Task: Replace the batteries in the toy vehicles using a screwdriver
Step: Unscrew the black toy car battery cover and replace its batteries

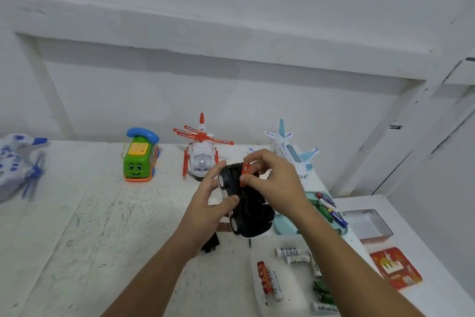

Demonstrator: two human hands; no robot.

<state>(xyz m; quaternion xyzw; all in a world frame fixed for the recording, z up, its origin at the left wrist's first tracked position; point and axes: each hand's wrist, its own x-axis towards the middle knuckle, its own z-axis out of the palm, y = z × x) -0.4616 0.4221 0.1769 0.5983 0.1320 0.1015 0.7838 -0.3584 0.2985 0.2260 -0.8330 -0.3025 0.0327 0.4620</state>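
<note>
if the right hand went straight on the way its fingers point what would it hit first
The black toy car: the right hand pinches a red battery right at its upturned underside. Farther along stands the helicopter, depth unclear.

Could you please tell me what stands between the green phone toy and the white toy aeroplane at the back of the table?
The red-and-white toy helicopter stands between them, as the head view shows.
</note>
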